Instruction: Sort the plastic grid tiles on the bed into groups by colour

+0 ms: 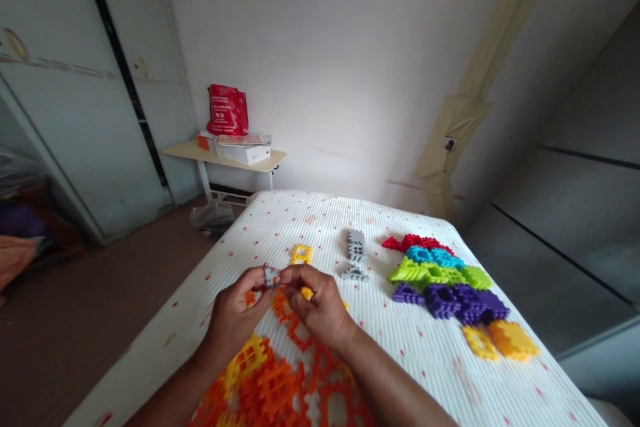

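Note:
Both hands meet above a heap of orange interlocking plastic tiles (275, 387) near the front of the cloth-covered surface. My left hand (237, 303) is closed around a small grey interlocking tile (271, 276), which shows between the fingertips. My right hand (320, 303) is closed beside it, its thumb and fingers pinched close to the grey tile's right edge; whether it grips the tile too is hidden. Yellow tiles (247, 357) lie among the orange ones below my wrists. Just beyond my hands lies a yellow frame-shaped tile (302, 253).
Grey tiles (356, 245) lie beyond my right hand. To the right, sorted stacks run red (420, 242), blue (434, 256), lime green (425, 272), purple (455, 301) and yellow-orange (513, 339). A side table (187, 149) with a red bag (227, 110) stands by the wall.

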{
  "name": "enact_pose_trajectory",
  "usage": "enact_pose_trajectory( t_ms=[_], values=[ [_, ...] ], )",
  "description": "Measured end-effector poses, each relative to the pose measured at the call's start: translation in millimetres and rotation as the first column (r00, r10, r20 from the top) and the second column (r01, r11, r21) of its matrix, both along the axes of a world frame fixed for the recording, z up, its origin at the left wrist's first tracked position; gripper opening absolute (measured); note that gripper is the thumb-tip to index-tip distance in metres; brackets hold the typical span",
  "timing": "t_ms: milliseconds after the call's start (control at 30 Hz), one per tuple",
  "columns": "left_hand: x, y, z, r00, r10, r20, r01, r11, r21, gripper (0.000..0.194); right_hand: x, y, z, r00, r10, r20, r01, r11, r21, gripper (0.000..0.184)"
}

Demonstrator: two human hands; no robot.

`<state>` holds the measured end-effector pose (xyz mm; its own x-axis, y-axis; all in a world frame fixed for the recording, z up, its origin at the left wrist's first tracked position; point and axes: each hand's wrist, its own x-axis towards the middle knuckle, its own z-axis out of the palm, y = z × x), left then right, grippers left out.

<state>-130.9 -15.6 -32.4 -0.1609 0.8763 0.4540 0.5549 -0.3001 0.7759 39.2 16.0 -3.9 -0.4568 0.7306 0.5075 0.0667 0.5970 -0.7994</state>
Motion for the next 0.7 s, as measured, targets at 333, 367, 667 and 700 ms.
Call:
enact_pose_trajectory(
  t_ms=[333, 367, 667, 700],
  values=[
    [2, 1, 13.4, 0.831, -0.007, 0.557, 0.176, 0.952, -0.250, 0.024, 0, 4, -10.9, 0.956, -0.209, 0.208, 0.180, 0.972, 0.151, 0.025],
    [3, 0, 14.1, 0.829, -0.011, 0.559, 0.184, 0.950, -0.254, 0.025, -1, 2, -9.5, 0.945, -0.213, 0.248, 0.173, 0.969, 0.176, 0.031],
    [5, 2, 4.5, 0.848, -0.103, 0.520, 0.270, 0.928, -0.257, 0.020, -8, -7, -1.7, 0.722, -0.420, 0.550, 0.133, 0.864, 0.485, 0.028],
    [5, 3, 4.8, 0.841, -0.105, 0.531, 0.280, 0.924, -0.260, 0.020, -8, -6, -1.6, 0.706, -0.441, 0.554, 0.125, 0.848, 0.515, 0.031]
  ],
)
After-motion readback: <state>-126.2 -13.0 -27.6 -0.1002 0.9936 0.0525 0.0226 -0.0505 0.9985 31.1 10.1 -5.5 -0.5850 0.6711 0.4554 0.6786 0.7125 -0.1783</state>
